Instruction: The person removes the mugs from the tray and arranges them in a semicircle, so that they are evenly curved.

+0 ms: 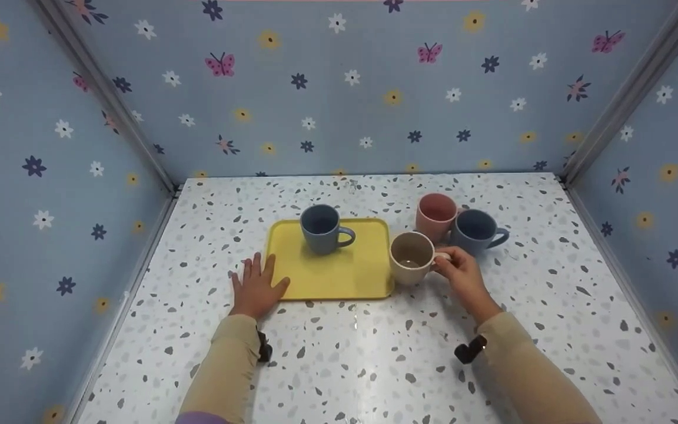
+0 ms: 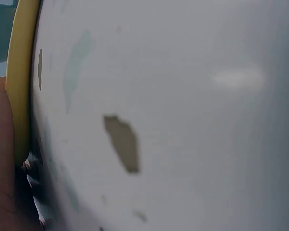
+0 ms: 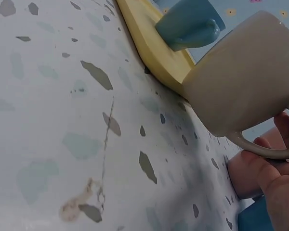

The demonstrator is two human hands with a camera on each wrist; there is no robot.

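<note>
A beige mug hangs by its handle from my right hand, whose fingers and thumb pinch the handle. In the right wrist view, the beige mug is above the table, beside the tray's edge. On the yellow tray a blue-grey mug stands upright, its handle to the right. My left hand lies with fingers spread at the tray's left edge, the thumb on its rim. Only part of that hand and the tray's yellow edge show in the left wrist view.
Behind the right hand stand a pink mug and a second blue mug, side by side right of the tray. The white speckled table is bounded by flower-patterned panels at the back and both sides.
</note>
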